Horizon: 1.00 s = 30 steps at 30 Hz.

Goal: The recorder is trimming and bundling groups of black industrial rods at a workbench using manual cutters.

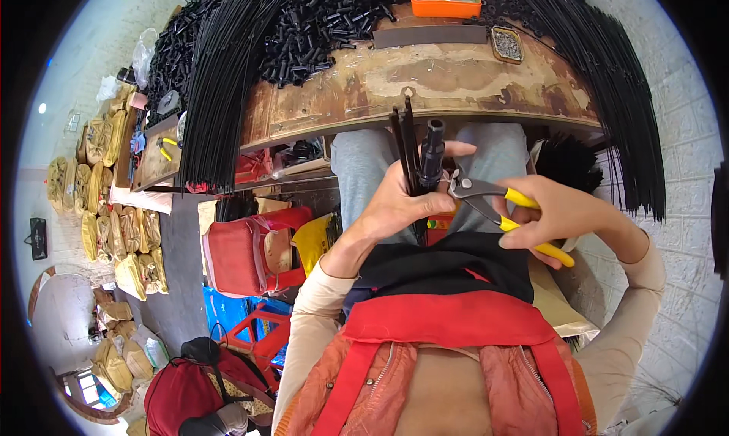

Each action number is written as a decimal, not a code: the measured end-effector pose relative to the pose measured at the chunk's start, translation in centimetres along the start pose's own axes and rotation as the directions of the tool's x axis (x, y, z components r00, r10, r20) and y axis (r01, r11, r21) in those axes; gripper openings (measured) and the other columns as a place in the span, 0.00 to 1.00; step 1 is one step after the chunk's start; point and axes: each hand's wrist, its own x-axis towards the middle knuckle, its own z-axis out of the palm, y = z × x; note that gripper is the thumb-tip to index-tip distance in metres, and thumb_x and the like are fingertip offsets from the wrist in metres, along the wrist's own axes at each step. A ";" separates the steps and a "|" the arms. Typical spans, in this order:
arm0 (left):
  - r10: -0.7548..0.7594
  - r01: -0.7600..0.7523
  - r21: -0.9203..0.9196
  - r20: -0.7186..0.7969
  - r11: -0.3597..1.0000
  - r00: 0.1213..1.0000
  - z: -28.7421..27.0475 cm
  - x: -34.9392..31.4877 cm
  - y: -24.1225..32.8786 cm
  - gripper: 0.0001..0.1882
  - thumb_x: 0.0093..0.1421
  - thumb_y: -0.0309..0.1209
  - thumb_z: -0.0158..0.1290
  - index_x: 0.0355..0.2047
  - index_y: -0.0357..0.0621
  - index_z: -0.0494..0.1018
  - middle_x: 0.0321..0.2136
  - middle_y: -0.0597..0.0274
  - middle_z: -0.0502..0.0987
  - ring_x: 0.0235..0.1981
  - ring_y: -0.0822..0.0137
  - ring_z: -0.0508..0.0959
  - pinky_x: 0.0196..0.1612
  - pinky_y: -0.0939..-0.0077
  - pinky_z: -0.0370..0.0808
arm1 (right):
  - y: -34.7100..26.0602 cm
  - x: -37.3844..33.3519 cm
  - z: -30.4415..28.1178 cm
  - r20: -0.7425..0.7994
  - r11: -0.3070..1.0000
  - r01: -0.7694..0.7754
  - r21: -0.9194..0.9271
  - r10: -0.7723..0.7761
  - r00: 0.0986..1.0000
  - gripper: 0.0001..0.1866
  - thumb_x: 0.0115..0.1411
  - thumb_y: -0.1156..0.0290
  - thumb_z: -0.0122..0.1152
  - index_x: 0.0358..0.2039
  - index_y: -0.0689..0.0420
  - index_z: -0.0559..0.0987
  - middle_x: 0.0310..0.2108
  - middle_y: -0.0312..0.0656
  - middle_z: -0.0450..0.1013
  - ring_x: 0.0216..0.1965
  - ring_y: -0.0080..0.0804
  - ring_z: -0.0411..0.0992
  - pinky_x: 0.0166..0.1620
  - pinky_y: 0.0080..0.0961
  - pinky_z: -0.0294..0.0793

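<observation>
My left hand (391,201) is wrapped round several thin black rods (407,151) and a black stepped tube fitting (431,157), all standing nearly upright above my lap. In my right hand (558,212) is a pair of pliers with yellow handles (522,199) and dark metal jaws. The handles are spread, and the jaws lie beside the lower part of the tube fitting, next to my left thumb. Whether the jaws grip anything there, I cannot tell.
Ahead is a worn wooden table (349,106) with a heap of black tube fittings (304,53), an orange box (445,2) and a small dish of metal bits (507,44). Bundles of black rods (224,87) overhang its edge. A red chair (239,250) stands at left.
</observation>
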 end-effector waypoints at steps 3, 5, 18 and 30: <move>-0.150 0.149 -0.201 0.010 0.968 0.989 0.0 -0.4 0.6 0.26 0.55 0.29 0.63 0.54 0.41 0.71 0.24 0.75 0.69 0.23 0.81 0.65 0.28 0.84 0.64 | 1.8 0.7 -0.2 0.215 0.958 -0.124 0.260 0.068 0.974 0.20 0.52 0.70 0.66 0.35 0.61 0.63 0.17 0.38 0.67 0.13 0.24 0.69 0.18 0.21 0.68; -0.152 0.150 -0.258 0.014 0.955 0.988 0.0 -0.4 1.1 0.23 0.56 0.30 0.63 0.52 0.40 0.72 0.25 0.75 0.70 0.24 0.81 0.67 0.31 0.85 0.67 | 2.2 0.7 1.1 -0.210 0.896 0.188 -0.401 -0.290 0.934 0.19 0.52 0.70 0.65 0.35 0.62 0.63 0.20 0.36 0.67 0.19 0.22 0.69 0.25 0.24 0.70; -0.077 0.076 -0.124 -0.003 0.989 0.997 -0.6 0.0 1.4 0.21 0.60 0.35 0.59 0.51 0.39 0.72 0.32 0.73 0.74 0.32 0.82 0.71 0.36 0.85 0.71 | 0.0 0.1 0.8 0.027 0.992 -0.077 0.103 0.075 0.997 0.21 0.53 0.74 0.64 0.44 0.61 0.65 0.21 0.39 0.70 0.24 0.28 0.75 0.25 0.28 0.69; -0.072 0.069 -0.107 -0.022 0.992 0.997 -1.3 -0.2 0.8 0.25 0.59 0.42 0.60 0.50 0.38 0.73 0.29 0.74 0.74 0.26 0.82 0.68 0.29 0.87 0.66 | 1.6 0.5 0.3 -0.211 0.965 0.191 -0.178 -0.227 0.951 0.27 0.55 0.75 0.59 0.55 0.63 0.63 0.18 0.43 0.69 0.15 0.29 0.71 0.21 0.25 0.70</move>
